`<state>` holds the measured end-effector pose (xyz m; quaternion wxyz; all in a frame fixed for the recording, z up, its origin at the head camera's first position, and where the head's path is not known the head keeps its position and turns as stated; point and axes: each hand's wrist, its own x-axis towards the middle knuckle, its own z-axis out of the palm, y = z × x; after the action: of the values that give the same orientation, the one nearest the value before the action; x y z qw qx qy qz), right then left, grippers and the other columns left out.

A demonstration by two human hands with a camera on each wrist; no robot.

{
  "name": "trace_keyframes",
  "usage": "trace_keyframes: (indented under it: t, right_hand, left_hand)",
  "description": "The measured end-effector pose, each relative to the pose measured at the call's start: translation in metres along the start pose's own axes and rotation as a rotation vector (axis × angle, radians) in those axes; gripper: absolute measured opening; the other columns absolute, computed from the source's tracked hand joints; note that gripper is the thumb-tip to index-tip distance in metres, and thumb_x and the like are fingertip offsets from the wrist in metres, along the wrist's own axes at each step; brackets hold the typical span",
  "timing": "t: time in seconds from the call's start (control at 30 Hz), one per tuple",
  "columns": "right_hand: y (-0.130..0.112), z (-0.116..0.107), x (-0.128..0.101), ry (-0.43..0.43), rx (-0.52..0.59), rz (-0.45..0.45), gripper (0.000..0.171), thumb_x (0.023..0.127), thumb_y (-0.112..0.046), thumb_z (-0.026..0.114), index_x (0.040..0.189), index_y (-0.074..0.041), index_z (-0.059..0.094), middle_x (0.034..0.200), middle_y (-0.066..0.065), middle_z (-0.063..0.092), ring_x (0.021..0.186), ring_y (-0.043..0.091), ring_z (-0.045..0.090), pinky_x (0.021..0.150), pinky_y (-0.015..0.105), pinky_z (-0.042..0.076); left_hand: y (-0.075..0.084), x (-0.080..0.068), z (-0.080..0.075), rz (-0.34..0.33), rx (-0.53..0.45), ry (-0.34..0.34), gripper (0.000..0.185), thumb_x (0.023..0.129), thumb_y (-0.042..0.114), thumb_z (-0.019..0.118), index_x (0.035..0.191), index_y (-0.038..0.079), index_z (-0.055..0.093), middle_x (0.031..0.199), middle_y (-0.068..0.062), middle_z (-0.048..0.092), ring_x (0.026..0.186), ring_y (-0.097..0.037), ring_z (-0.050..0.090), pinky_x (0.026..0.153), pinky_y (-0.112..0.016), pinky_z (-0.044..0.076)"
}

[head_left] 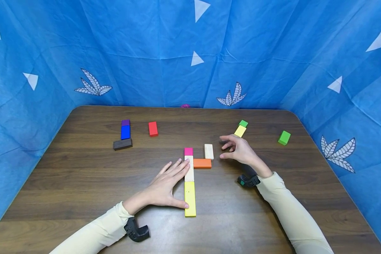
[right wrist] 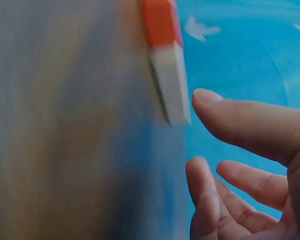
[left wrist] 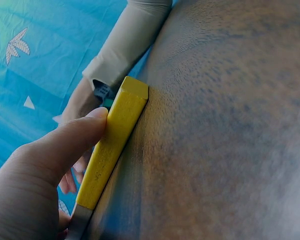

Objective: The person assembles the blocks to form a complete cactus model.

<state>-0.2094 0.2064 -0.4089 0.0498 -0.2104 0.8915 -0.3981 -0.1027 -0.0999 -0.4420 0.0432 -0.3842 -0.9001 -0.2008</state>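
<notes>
A column of flat blocks lies on the table in the head view: a pink block, a cream block and a yellow block. My left hand rests along its left side, fingers spread, fingertips on the cream block and thumb on the yellow block's edge. The left wrist view shows the thumb against the yellow block. An orange block extends right from the column, with a smaller cream block at its far right end. My right hand hovers right of that one, thumb and fingers apart, holding nothing.
A light yellow block and a green block lie beyond my right hand; another green block is farther right. At back left are purple, blue, black and red blocks. Blue cloth surrounds the table's far side.
</notes>
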Motion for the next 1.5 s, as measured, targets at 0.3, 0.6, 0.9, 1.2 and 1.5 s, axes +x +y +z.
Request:
trace_keyframes:
  t: [0.3,0.6,0.9,1.2,1.5]
  right_hand:
    - [0.046,-0.073,-0.015,0.338,-0.076,0.22,0.068,0.069,-0.034,0.075,0.128,-0.014,0.047,0.124,0.012,0.045,0.097,0.027,0.054,0.054,0.027,0.045]
    - [0.094,-0.125,-0.044,0.497,-0.037,0.446,0.079,0.075,-0.042,0.066,0.14,-0.02,0.028,0.141,0.017,0.021,0.126,0.039,0.024,0.093,0.058,0.031]
    - [0.11,-0.135,-0.063,0.433,0.023,0.567,0.085,0.079,-0.039,0.063,0.143,-0.01,0.015,0.145,0.021,0.017,0.128,0.042,0.022,0.096,0.059,0.026]
    - [0.126,-0.131,-0.068,0.381,0.045,0.552,0.08,0.084,-0.036,0.057,0.142,-0.004,0.013,0.143,0.028,0.014,0.128,0.046,0.018,0.098,0.059,0.023]
    - [0.13,-0.13,-0.069,0.339,0.039,0.549,0.073,0.088,-0.035,0.05,0.142,-0.004,0.013,0.141,0.031,0.016,0.125,0.047,0.022,0.096,0.056,0.028]
  left_hand:
    - [0.0,0.0,-0.001,0.001,-0.006,0.0,0.112,0.06,0.078,0.052,0.141,0.007,0.023,0.149,-0.003,0.017,0.135,-0.026,0.016,0.106,-0.049,0.014]
    - [-0.001,0.0,-0.003,-0.006,-0.012,-0.007,0.112,0.06,0.078,0.052,0.141,0.008,0.022,0.149,-0.002,0.016,0.135,-0.026,0.016,0.107,-0.048,0.013]
    - [-0.002,0.0,0.0,-0.012,-0.007,-0.016,0.112,0.06,0.079,0.049,0.142,0.009,0.02,0.149,-0.001,0.015,0.136,-0.025,0.014,0.107,-0.048,0.012]
    - [-0.002,-0.001,0.002,-0.003,-0.018,0.001,0.112,0.059,0.078,0.052,0.141,0.008,0.021,0.149,-0.002,0.016,0.136,-0.026,0.015,0.107,-0.049,0.013]
    - [-0.002,0.0,0.001,0.001,-0.017,0.002,0.111,0.06,0.078,0.051,0.141,0.008,0.022,0.149,-0.002,0.017,0.135,-0.026,0.016,0.106,-0.049,0.014]
